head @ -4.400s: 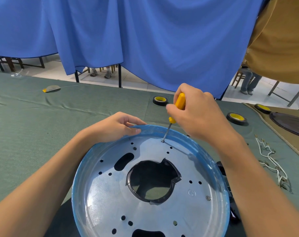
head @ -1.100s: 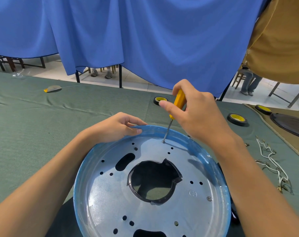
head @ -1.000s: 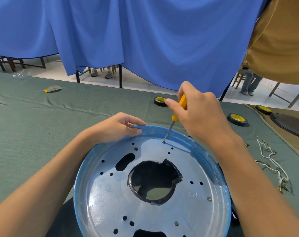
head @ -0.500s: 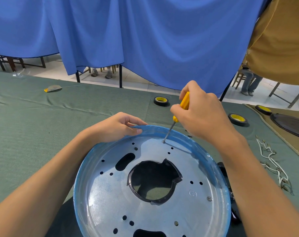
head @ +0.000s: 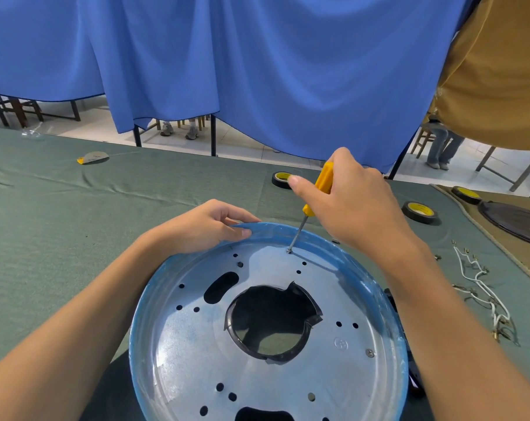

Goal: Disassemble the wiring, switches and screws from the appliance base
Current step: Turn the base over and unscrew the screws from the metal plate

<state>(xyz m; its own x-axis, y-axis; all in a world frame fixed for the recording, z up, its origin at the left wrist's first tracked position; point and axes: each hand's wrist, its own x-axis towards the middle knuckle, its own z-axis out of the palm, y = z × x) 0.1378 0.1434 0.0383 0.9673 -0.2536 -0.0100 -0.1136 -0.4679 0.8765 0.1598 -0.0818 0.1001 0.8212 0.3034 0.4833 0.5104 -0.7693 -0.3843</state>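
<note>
The round metal appliance base [head: 178,338], shiny with a blue rim and a large central hole, lies in front of me on the green cloth. My left hand [head: 203,227] grips its far rim. My right hand [head: 353,208] is closed around a yellow-handled screwdriver [head: 320,189], whose tip sits on a screw [head: 289,252] near the base's far edge. Another screw [head: 369,353] sits in the base at the right. A bundle of white wiring [head: 482,287] with metal terminals lies on the cloth to the right.
Three black-and-yellow tape rolls [head: 282,178], [head: 420,211], [head: 465,194] lie beyond the base. A dark round part [head: 518,221] rests at the far right. A small grey-yellow object [head: 92,157] lies far left. Blue curtains [head: 257,71] hang behind the table; a person's legs [head: 439,147] show at the right.
My right hand has kept twisting the screwdriver on the same screw, its fingers regripping the handle. My left hand and the base have stayed in place.
</note>
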